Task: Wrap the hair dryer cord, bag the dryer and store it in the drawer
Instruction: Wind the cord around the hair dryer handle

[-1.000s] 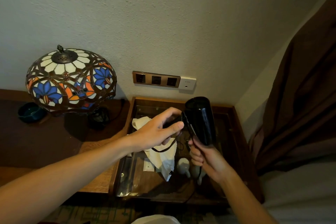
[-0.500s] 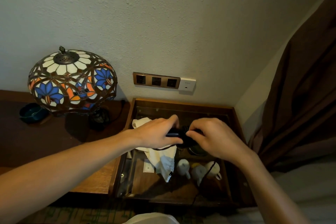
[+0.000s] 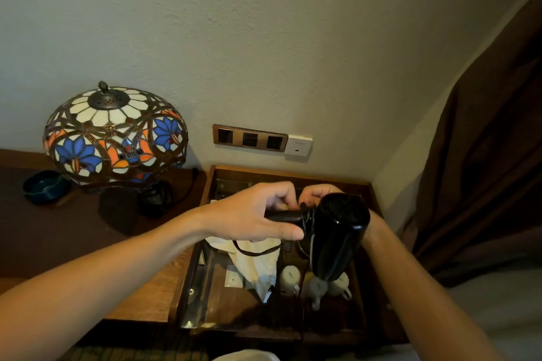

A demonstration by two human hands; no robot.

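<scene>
A black hair dryer (image 3: 337, 237) hangs in the air above the wooden tray table (image 3: 293, 174), its barrel pointing down toward me. My left hand (image 3: 252, 214) grips the dryer's handle (image 3: 283, 216). My right hand (image 3: 318, 193) is behind the dryer, fingers pinched on the black cord where it coils around the handle's base. A loop of cord (image 3: 255, 252) droops below my left hand. A white cloth bag (image 3: 255, 269) lies crumpled on the table under my hands.
Small white cups (image 3: 290, 277) stand on the table near the bag. A stained-glass lamp (image 3: 114, 138) and a dark bowl (image 3: 45, 190) sit on the left desk. Wall sockets (image 3: 249, 139) are behind. A brown curtain (image 3: 484, 170) hangs at right.
The dryer's barrel, hidden under both hands half a second ago, has swung up into view pointing down. My right hand has moved behind it onto the cord.
</scene>
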